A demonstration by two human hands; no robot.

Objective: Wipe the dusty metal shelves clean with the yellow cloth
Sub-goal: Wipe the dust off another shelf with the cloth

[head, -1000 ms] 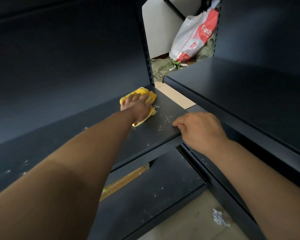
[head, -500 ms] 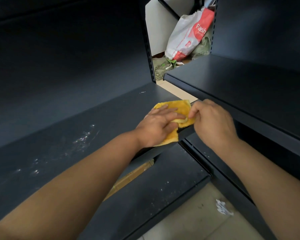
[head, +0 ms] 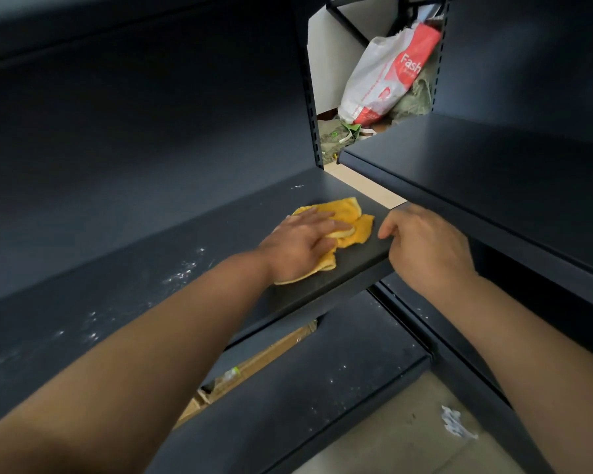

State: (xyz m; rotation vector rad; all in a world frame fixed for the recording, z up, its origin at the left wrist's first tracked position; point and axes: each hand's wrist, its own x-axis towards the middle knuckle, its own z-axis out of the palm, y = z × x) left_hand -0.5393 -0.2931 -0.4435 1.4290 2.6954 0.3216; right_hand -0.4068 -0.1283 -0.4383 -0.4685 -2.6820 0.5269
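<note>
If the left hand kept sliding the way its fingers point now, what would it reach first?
The left hand, flat on the yellow cloth, points toward the right end of the shelf. Apart from the cloth under it, the way looks free up to that shelf's end edge; depth past it is unclear.

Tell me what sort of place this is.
Probably a shop or storeroom being set up or cleared: bare dark metal shelves on slotted uprights, a plastic shopping bag dumped on the floor behind, and flattened cardboard under the shelf.
</note>
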